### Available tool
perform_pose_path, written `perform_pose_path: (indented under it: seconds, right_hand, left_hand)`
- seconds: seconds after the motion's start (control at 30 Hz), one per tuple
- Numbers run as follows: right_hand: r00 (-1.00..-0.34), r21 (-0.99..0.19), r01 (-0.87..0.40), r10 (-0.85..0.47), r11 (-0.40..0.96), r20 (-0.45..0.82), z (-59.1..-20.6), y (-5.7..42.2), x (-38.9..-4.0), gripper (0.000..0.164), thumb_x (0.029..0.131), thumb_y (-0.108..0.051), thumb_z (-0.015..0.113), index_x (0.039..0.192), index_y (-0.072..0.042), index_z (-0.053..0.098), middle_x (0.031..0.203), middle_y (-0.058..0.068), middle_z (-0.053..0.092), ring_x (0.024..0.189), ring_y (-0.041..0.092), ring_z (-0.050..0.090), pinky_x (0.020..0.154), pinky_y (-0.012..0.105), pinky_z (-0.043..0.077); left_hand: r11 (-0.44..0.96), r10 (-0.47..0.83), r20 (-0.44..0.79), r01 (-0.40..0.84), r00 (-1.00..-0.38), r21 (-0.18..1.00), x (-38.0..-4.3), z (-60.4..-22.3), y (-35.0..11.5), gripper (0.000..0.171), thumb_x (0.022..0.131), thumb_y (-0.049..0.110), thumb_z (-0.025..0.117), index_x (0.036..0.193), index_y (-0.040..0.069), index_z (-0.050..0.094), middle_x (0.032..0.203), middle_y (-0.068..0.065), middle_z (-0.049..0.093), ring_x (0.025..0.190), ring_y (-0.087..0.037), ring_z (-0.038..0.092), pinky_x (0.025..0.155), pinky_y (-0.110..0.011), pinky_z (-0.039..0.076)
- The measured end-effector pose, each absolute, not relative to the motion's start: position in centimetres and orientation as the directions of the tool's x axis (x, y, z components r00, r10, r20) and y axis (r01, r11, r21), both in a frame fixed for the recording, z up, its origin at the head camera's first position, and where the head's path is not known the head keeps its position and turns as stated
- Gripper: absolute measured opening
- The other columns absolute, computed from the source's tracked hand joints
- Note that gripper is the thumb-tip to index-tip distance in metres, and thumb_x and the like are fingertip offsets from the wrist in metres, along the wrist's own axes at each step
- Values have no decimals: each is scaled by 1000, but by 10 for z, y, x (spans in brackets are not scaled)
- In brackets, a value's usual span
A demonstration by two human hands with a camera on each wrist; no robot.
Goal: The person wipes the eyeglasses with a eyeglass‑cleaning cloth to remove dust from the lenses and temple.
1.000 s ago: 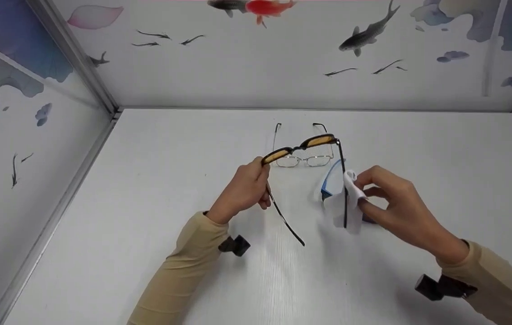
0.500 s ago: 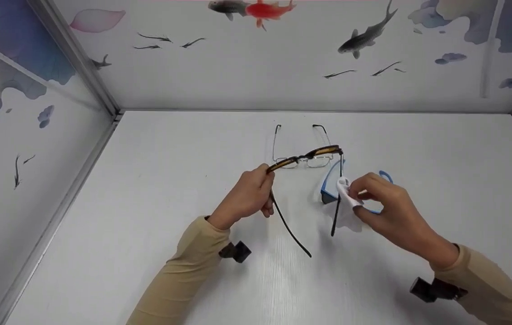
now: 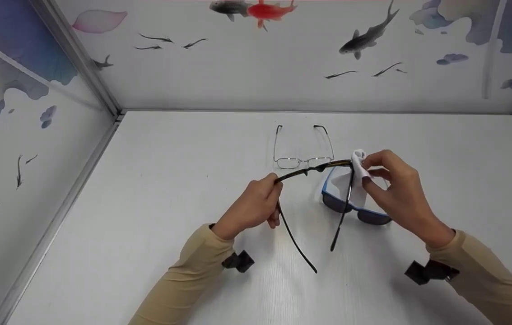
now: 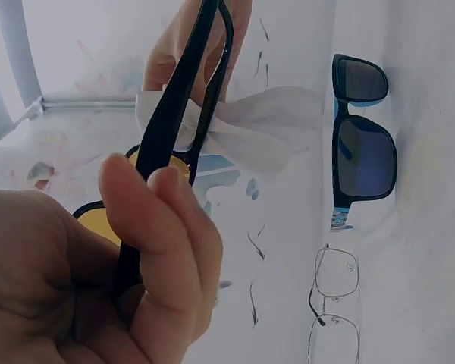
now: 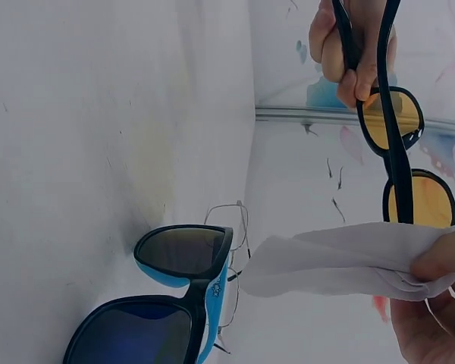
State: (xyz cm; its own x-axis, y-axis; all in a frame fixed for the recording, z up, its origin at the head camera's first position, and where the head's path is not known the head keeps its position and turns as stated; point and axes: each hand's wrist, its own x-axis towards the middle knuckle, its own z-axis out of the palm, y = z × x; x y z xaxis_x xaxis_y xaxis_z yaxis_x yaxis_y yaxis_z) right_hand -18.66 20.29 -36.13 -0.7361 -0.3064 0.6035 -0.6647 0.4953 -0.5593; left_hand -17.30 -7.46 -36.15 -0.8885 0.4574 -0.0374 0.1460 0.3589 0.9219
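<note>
Black-framed glasses with yellow lenses point(image 5: 423, 199) are held up above the table, temples spread toward the person. My left hand point(image 3: 258, 202) grips them at the left end of the frame, fingers curled round the hinge area. My right hand point(image 3: 396, 192) pinches a white cloth point(image 3: 359, 163) between thumb and fingers, at the right hinge corner of the glasses. In the right wrist view the cloth hangs in a long fold and covers that end of the temple. Blue-and-black sunglasses point(image 3: 374, 217) lie on the table below the right hand, partly hidden by it and the cloth.
Wire-rimmed glasses point(image 3: 287, 163) lie farther back on the white table point(image 3: 183, 189), temples pointing to the back wall point(image 3: 256, 81). A side wall point(image 3: 7, 180) stands at the left. Both walls carry painted fish.
The yellow-lensed glasses have come lower and nearer, tilted more edge-on. The right hand has slid the cloth from mid-temple up to the hinge, uncovering more of the blue sunglasses.
</note>
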Motion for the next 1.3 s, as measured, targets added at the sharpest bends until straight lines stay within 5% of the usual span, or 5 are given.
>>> perform_pose_path:
  seconds: [0.57,0.73,0.97,1.17,1.3]
  right_hand:
    - [-595,-532,-791,-583,303,553,-376,177,-141,55,65,26,72,109,-2,55,106,7,62,91,19,63,75,23,54]
    - [-517,-586,-799,-651,134,555,-370,171,-132,38,84,7,69,118,1,53,112,9,60,98,18,61,76,27,54]
    - [-514,-621,-783,-607,43,606,-347,162,-126,37,94,-18,61,121,5,54,110,11,61,99,19,61,79,26,54]
    - [-500,-575,-818,-519,20,694,-338,155,-134,34,95,-16,61,116,10,55,105,14,59,95,18,61,77,23,53]
    - [-432,-409,-898,-516,165,739,-345,158,-148,25,89,0,65,113,6,59,102,13,60,92,21,61,78,22,52]
  left_hand:
    - [310,391,16,149,-920,939,-178,-364,-73,21,105,6,34,87,3,45,57,-9,58,49,-20,62,53,-31,55]
    - [327,396,10,151,-918,933,-178,-366,-75,22,105,7,33,88,2,46,57,-7,58,49,-18,62,53,-30,55]
    - [340,395,5,151,-919,928,-179,-370,-73,22,105,8,35,88,2,47,56,-6,57,48,-17,61,52,-30,55]
    - [337,405,-3,146,-915,930,-177,-371,-71,22,105,8,35,86,3,46,53,-5,56,47,-17,61,53,-36,55]
    - [328,417,-21,129,-909,936,-174,-370,-70,23,105,8,35,86,3,46,52,-4,54,47,-18,60,53,-34,55]
